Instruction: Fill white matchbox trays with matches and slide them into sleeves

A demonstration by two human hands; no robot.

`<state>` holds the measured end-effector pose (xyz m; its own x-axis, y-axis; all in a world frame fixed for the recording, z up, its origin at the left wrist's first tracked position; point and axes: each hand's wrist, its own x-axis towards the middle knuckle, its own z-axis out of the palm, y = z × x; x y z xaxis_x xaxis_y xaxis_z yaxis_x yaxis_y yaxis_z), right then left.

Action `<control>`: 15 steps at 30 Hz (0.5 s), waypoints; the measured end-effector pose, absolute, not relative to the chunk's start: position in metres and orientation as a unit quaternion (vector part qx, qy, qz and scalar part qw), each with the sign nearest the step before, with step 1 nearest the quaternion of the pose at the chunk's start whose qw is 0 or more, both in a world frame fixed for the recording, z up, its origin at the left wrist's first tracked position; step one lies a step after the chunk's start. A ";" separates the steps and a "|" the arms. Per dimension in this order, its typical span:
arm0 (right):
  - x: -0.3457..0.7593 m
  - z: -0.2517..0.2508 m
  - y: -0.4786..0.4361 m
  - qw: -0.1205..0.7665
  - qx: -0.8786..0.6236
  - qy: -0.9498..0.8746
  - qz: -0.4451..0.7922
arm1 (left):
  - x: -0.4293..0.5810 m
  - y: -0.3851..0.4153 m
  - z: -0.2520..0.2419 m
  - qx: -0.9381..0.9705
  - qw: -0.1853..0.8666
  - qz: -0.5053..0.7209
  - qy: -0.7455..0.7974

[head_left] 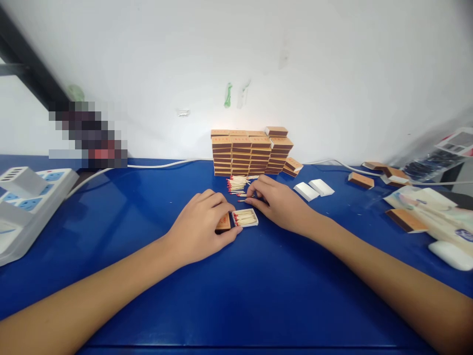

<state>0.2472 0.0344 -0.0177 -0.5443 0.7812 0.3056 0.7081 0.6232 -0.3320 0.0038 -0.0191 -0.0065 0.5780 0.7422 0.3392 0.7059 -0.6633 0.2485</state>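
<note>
My left hand (203, 224) curls round a matchbox with an orange-brown sleeve (222, 223). Its white inner tray (256, 223) sticks out to the right, partly filled with red-tipped matches (244, 217). The thumb and fingertips are at the tray's near-left end. Just beyond the tray, my right hand (271, 199) has its thumb and fingers pinched at a few loose matches (241, 195) on the blue table. A heap of matches (237, 184) lies behind these, their red heads to the left. The right fingertips partly hide the matches' ends.
Stacked matchboxes (242, 155) stand against the wall. Two white trays (314, 189) lie to the right, with several matchboxes (361, 180) farther off. A plastic packet (436, 212) and white case (451, 255) are at far right; a power strip (40, 207) is at left.
</note>
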 end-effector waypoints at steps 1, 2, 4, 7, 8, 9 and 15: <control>0.247 -0.018 0.035 0.217 -0.424 -0.875 0.086 | 0.004 -0.019 -0.006 0.887 0.044 0.211 0.408; 0.247 -0.018 0.035 0.216 -0.425 -0.875 0.087 | 0.004 -0.019 -0.006 0.887 0.044 0.211 0.408; 0.248 -0.018 0.035 0.211 -0.426 -0.875 0.091 | 0.004 -0.020 -0.006 0.887 0.046 0.209 0.409; 0.248 -0.019 0.035 0.217 -0.424 -0.875 0.085 | 0.005 -0.020 -0.006 0.888 0.048 0.205 0.410; 0.248 -0.020 0.035 0.222 -0.422 -0.875 0.082 | 0.005 -0.020 -0.006 0.888 0.049 0.205 0.410; 0.248 -0.020 0.036 0.225 -0.421 -0.875 0.081 | 0.005 -0.020 -0.006 0.887 0.049 0.205 0.411; 0.247 -0.018 0.035 0.208 -0.428 -0.875 0.090 | 0.005 -0.020 -0.004 0.886 0.050 0.206 0.412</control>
<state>0.2474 0.0353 -0.0181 -0.5475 0.7860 0.2870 0.7112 0.6178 -0.3354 0.0047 -0.0196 -0.0043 0.5759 0.7509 0.3232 0.7095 -0.6555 0.2588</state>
